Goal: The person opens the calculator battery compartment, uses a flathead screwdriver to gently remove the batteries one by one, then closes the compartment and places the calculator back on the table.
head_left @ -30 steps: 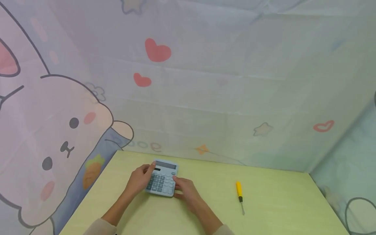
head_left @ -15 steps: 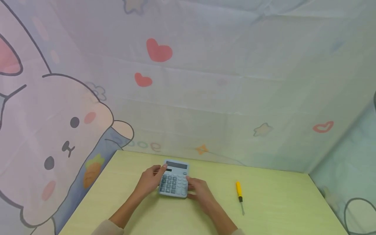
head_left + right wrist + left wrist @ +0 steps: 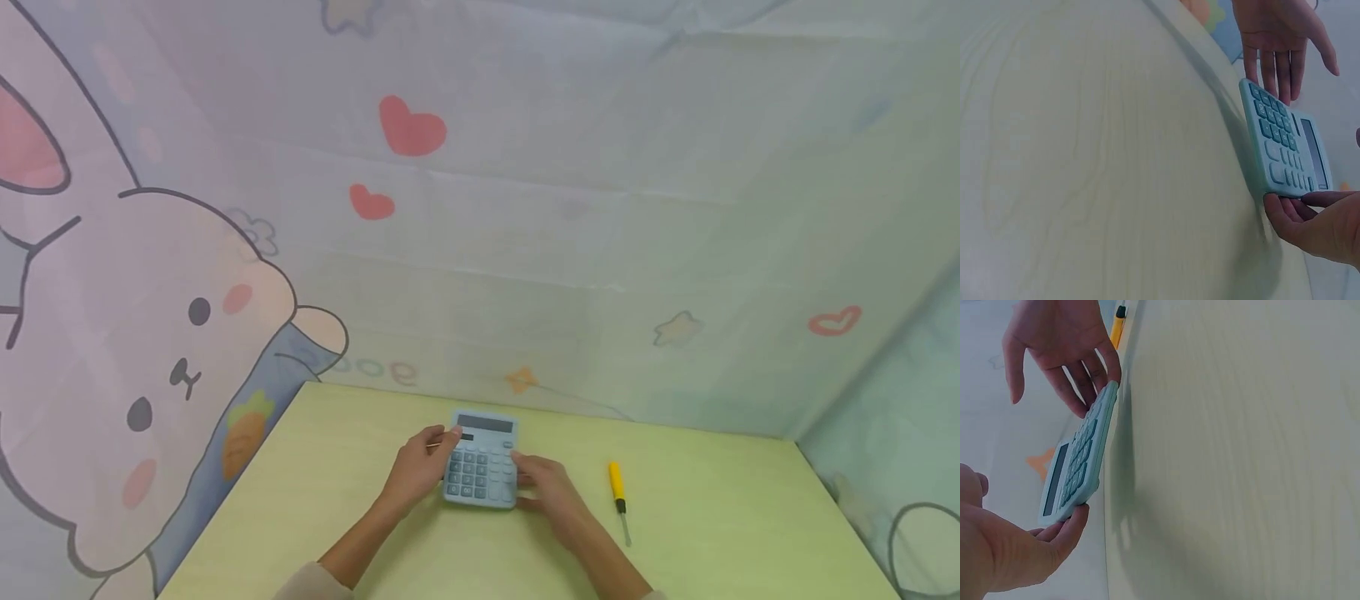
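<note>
A light blue calculator with a dark display strip and grey keys is held between both hands, face toward the head camera. The left hand holds its left edge, thumb over the side by the display in the head view. At its right edge is the right hand, thumb at the rim and fingers beside it. In the left wrist view, the calculator is tilted, its shadow lying apart on the table. The right wrist view has the right fingertips at the near edge of the calculator.
A screwdriver with a yellow handle and thin metal shaft lies to the right of the hands on the pale yellow-green table. Behind the table hangs a printed cloth with hearts and a rabbit.
Both hands have carried the calculator to the right across the table, closer to the screwdriver. The screwdriver keeps its place; the head view has shifted slightly.
</note>
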Tool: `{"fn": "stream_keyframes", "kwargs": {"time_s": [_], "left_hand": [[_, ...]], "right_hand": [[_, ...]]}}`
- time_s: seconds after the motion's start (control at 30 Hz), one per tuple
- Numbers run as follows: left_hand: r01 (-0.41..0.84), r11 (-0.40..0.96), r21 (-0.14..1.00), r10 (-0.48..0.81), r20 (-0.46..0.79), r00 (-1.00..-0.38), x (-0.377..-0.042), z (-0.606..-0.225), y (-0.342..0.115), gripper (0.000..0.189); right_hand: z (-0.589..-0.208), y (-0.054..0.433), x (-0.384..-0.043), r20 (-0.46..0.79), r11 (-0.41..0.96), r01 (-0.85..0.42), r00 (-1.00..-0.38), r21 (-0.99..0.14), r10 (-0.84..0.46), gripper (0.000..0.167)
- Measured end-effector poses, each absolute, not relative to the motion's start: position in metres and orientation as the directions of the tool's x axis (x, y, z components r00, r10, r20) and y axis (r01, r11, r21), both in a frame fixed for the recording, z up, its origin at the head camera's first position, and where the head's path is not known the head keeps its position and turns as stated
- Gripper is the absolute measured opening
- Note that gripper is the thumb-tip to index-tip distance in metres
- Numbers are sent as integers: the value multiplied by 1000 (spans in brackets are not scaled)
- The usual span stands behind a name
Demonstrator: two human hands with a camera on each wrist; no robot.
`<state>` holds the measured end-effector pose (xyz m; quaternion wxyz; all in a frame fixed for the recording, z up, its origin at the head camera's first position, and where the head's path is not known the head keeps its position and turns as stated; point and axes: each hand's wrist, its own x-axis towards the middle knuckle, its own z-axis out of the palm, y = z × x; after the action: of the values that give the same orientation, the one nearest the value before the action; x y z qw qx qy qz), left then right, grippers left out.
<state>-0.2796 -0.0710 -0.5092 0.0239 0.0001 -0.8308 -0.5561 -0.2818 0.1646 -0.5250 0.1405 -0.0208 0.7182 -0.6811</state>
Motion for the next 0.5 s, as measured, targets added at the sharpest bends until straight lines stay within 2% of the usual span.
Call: {"fn": "stream_keyframes", "kwargs": {"time_s": [0.3,0.5], "left_hand": [[22,343,939,-24,33,-999,-281,-508,-44,82],[18,328,944,-1,20,-1000,-280,-505,-35,81]], "right_hand": [[-517,185,-280,-194,84,183,-968,-980,-158,62],[-513,196,-277,-221,93,208,-961,-974,-168,67]]}}
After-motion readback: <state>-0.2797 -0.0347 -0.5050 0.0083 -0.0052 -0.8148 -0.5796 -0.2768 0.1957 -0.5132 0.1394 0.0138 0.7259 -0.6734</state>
